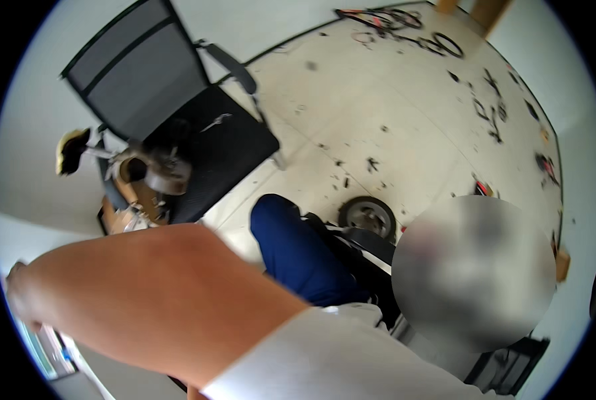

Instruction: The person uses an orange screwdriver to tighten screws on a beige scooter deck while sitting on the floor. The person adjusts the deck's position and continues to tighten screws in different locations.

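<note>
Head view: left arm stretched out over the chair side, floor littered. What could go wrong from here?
1. The forearm fills the lower left of the picture, and the left hand sits at the bent rim; what its grip closes on cannot be told, so a fumble may go unseen.
2. Dark scraps and cable loops litter the floor: likely trip or slip spots.
3. The small wheel lies close to the blue-clad knee; a leg shift might knock it.

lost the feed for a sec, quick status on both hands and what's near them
Left hand out at far left edge, grip unclear. Right hand out of view. Black office chair ahead, small wheel on floor. Another person's blue-trousered knee close by.
</note>
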Demonstrator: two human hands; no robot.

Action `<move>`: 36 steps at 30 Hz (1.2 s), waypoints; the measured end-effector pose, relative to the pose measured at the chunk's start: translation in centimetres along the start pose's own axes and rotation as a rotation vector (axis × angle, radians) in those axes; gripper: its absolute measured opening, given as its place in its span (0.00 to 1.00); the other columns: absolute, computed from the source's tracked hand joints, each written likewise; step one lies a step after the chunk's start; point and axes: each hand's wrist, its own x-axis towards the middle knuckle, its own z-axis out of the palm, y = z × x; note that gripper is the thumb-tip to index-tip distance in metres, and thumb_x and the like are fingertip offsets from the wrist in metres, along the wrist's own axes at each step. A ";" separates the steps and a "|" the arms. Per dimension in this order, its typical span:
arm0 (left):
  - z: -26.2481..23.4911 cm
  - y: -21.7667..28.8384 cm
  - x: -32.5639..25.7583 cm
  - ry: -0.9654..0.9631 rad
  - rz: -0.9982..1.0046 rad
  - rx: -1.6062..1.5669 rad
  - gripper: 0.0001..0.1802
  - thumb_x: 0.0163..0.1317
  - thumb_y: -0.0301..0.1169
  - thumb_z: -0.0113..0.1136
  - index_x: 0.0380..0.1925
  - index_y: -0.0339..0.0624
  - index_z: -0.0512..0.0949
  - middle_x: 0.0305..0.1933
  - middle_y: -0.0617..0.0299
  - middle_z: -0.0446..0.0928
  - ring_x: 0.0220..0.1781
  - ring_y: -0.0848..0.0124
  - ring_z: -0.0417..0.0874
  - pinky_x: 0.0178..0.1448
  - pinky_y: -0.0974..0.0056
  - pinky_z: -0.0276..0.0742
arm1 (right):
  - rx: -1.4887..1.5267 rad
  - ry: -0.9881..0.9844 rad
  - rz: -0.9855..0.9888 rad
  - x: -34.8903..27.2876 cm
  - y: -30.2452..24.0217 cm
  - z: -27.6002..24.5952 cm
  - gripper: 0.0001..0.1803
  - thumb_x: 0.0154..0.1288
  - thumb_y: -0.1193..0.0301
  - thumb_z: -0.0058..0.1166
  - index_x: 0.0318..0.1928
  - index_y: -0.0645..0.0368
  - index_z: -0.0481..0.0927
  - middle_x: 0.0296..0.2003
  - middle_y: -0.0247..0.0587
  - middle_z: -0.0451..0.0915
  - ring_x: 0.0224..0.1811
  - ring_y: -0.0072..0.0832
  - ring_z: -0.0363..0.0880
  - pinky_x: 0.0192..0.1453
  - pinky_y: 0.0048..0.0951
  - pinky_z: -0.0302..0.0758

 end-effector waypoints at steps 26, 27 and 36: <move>-1.7 -0.5 7.6 -0.344 1.587 -0.210 0.33 0.49 0.55 0.59 0.44 0.38 0.76 0.45 0.50 0.77 0.53 0.54 0.76 0.65 0.53 0.66 | 0.951 0.719 1.044 -7.3 19.4 8.8 0.09 0.68 0.70 0.46 0.35 0.63 0.75 0.27 0.35 0.75 0.18 0.18 0.69 0.13 0.23 0.63; -1.6 -0.8 7.4 -0.369 1.559 -0.218 0.33 0.48 0.55 0.59 0.44 0.38 0.76 0.45 0.50 0.76 0.53 0.54 0.76 0.64 0.54 0.66 | 0.962 0.725 1.051 -7.2 19.2 9.3 0.09 0.68 0.70 0.46 0.34 0.63 0.74 0.27 0.34 0.74 0.17 0.18 0.69 0.13 0.23 0.62; -1.1 -2.4 6.8 -0.385 1.462 -0.308 0.29 0.45 0.55 0.61 0.38 0.42 0.75 0.39 0.55 0.75 0.47 0.57 0.75 0.58 0.56 0.67 | 0.877 0.790 0.967 -7.6 19.6 10.8 0.08 0.69 0.70 0.46 0.37 0.61 0.76 0.26 0.33 0.74 0.17 0.15 0.66 0.14 0.19 0.60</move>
